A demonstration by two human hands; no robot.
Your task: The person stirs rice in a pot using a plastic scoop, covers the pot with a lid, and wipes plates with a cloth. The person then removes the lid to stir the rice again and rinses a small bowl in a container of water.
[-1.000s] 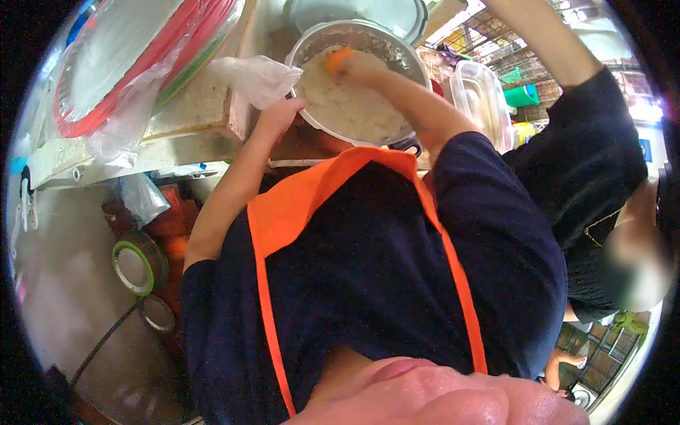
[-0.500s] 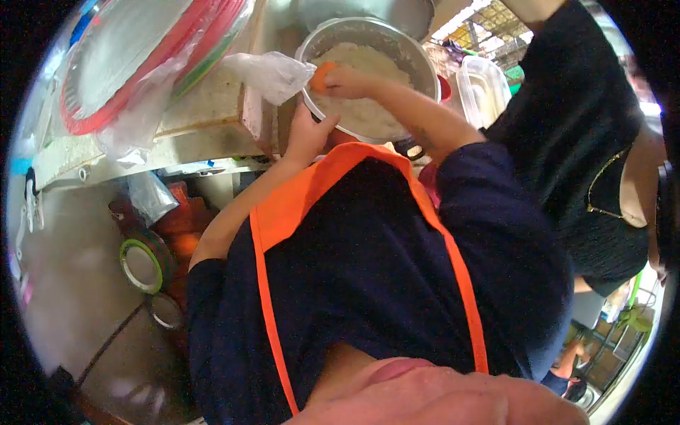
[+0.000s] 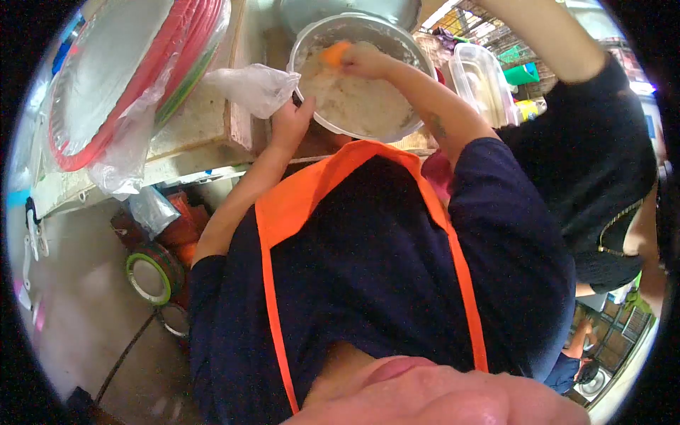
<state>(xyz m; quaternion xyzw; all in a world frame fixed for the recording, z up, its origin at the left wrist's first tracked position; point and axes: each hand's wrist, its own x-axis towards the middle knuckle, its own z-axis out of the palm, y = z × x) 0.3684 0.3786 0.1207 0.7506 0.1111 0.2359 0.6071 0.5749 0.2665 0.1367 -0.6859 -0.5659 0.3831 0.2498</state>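
Observation:
A large round metal pot (image 3: 421,67) holds a pale, thick mixture (image 3: 361,106). Inside it, my right hand (image 3: 367,61) is closed around an orange tool (image 3: 334,54), whose lower part touches the mixture. At the pot's near left rim is my left hand (image 3: 292,120), its thumb up by the rim and its fingers wrapped against the outer side, partly hidden. A crumpled clear plastic bag (image 3: 258,88) hangs just above that hand.
Red-rimmed trays in plastic (image 3: 106,78) lean at upper left on a wooden surface (image 3: 191,127). Behind the pot is a grey lid (image 3: 354,8). A clear plastic container (image 3: 485,81) stands right of it. A person in black (image 3: 588,156) is close on the right, one arm raised.
The orange tool has swung from the pot's left rim back up into the mixture with my right hand. My left hand has shifted slightly along the rim. The neighbour's arm is raised again.

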